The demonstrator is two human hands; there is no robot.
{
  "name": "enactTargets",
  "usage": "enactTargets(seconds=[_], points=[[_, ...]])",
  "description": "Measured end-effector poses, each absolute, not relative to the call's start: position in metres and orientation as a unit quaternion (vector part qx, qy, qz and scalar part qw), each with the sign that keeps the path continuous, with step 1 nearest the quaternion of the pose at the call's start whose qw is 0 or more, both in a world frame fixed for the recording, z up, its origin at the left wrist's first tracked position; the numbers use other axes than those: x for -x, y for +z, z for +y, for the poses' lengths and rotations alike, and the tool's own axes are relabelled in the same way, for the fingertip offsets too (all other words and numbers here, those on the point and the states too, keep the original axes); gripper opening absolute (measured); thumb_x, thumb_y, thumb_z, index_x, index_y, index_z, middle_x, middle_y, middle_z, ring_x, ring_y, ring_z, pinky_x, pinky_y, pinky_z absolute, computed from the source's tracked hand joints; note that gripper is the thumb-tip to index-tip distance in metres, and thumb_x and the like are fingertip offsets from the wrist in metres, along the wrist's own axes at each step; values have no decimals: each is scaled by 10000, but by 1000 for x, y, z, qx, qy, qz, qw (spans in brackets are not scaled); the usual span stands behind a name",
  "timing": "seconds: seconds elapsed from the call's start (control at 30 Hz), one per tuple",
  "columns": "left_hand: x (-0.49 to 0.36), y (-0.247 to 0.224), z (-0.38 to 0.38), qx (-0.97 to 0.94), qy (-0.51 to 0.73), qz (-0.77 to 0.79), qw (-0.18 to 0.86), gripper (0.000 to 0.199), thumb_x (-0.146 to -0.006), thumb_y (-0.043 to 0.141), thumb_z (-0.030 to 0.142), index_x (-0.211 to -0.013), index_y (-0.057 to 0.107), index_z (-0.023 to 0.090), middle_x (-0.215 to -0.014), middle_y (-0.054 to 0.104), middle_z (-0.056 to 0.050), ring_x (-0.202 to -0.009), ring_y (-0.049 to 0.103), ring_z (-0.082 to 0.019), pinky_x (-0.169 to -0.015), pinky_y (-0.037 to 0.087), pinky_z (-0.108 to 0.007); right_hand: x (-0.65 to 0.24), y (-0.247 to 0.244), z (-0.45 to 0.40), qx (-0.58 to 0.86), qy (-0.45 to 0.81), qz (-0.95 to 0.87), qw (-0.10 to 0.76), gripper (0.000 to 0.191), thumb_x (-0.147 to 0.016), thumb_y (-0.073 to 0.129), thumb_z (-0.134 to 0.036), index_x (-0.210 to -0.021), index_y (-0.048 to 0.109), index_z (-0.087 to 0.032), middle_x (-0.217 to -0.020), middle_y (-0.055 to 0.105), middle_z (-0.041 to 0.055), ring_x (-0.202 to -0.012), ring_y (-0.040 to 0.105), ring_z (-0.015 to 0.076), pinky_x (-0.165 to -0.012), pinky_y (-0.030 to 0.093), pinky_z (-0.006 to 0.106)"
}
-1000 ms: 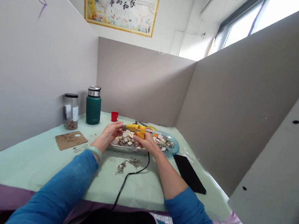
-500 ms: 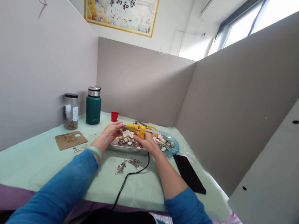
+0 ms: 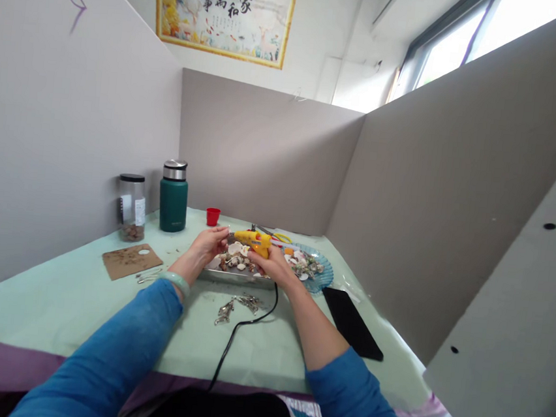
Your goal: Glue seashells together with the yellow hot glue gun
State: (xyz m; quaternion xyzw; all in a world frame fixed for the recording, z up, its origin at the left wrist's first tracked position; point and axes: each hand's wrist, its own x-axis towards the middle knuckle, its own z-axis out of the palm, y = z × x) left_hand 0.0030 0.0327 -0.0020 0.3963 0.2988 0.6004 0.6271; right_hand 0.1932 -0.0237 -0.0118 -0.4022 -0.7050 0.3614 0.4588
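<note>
My right hand is wrapped round the handle of a yellow glue gun, whose nozzle points left. At that nozzle, the fingers of my left hand are pinched together on something too small to make out. Both hands are above a metal tray that holds shells. A black cord runs from beneath my right hand to the table's front edge. Small metal clips lie in a loose group in front of the tray.
Left of the tray are a brown card, a clear jar and a green bottle. A red cup stands behind. To the right are a blue plate and a black flat object. Grey partitions enclose the table.
</note>
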Motion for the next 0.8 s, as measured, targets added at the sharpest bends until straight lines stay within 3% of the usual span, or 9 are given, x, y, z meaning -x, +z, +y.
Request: enactTargets(seconds=[0.8], points=[[-4,0,30,-393,602,296,629,143,-625,703,63,-707,590,98,-492,502,45,-371,398,-30,-392,327,-160,-195,-13,-22,400,355,-712,455,290,-737,624,-436,-784,543,-161,-487,472,-48,-421,408,85,-411,322,198]])
